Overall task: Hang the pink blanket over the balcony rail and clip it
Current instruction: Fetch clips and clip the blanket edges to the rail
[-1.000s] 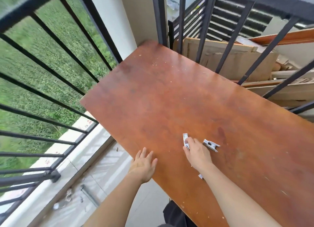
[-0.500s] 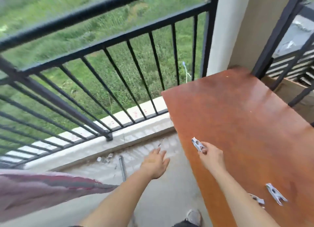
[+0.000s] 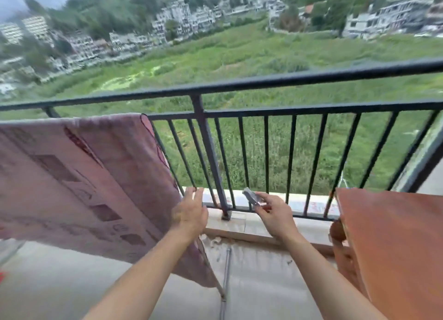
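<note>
The pink blanket with a darker printed pattern hangs over the lower horizontal bar of the black balcony rail on the left, its right edge falling to the floor. My left hand is open, fingers spread, in front of the blanket's right edge; I cannot tell whether it touches the cloth. My right hand is to the right of the rail post and pinches a white clip between thumb and fingers, the clip pointing up and left.
A reddish-brown wooden table stands at the right against the railing. A grey pipe lies on the concrete floor below the hands. A low tiled ledge runs under the bars. Beyond are a green field and buildings.
The view has swung left from the table to face the railing. My right hand lifted one clip off the table and carried it to the rail; the blanket came into view.
</note>
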Tool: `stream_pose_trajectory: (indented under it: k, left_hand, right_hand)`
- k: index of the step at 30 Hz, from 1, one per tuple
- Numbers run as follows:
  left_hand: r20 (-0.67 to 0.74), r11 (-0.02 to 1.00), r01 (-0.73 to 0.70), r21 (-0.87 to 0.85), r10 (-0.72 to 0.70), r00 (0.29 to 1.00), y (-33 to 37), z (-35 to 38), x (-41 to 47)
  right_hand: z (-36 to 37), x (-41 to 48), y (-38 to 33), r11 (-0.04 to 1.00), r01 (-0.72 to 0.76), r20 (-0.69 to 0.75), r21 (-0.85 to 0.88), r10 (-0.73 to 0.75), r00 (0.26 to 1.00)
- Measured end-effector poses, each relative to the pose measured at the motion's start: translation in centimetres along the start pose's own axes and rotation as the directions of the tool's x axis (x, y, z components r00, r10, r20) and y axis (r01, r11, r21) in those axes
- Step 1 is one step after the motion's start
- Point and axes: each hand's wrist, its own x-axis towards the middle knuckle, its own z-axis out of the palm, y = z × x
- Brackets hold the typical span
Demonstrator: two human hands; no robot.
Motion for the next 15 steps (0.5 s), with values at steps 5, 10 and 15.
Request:
stream_pose_trajectory:
  k: [5,10,15]
  left_hand:
    - [-0.030,0.967,-0.048,0.249,0.057,0.998,-6.2,-2.2,1.9]
    - [-0.146,0.908,-0.226,0.353,0.292,0.945,-7.3,-4.7,3.1]
    - [-0.023,0.896,-0.219,0.387,0.247,0.969,-6.5,-5.3,4.7]
  right_hand:
    - [3.3,1.2,-6.5,0.997,0.082,-0.001,-0.004,-0.082,0.997]
    - [4.2,2.6,-11.7,0.990,0.078,-0.003,0.114,-0.079,0.997]
    - [3.4,3.9,-14.6,0.949,0.068,0.012,0.309,-0.076,0.997]
